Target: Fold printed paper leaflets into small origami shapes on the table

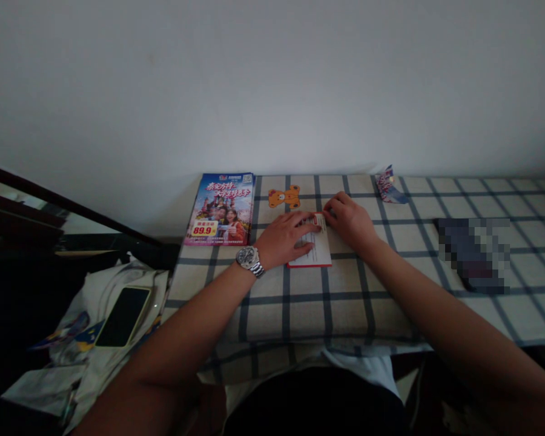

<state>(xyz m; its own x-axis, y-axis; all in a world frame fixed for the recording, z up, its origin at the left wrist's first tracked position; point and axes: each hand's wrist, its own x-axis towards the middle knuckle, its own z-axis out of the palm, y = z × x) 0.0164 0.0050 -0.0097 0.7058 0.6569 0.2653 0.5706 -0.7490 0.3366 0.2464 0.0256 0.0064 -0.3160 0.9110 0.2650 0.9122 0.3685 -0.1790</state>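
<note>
A small white printed sheet with red edges [318, 251], which looks like a folded flyer, lies on the checked tablecloth [267, 290]. Across its left part rests my left hand [284, 239], fingers spread and pressing it down. A metal wristwatch [249, 260] is on that wrist. My right hand [347, 219] has its fingers bent together at the sheet's top right corner, pinching the edge; the fingertips partly hide that corner. Just beyond the hands lies a brown cartoon bear cutout [284, 197].
Left of my hands is a stack of colourful flyers [222, 209]. A crumpled piece of printed paper [389, 188] stands near the wall [272, 85]. A dark, blurred-out object [472, 254] lies at right. At lower left, a phone [123, 317] rests on a white bag [97, 284].
</note>
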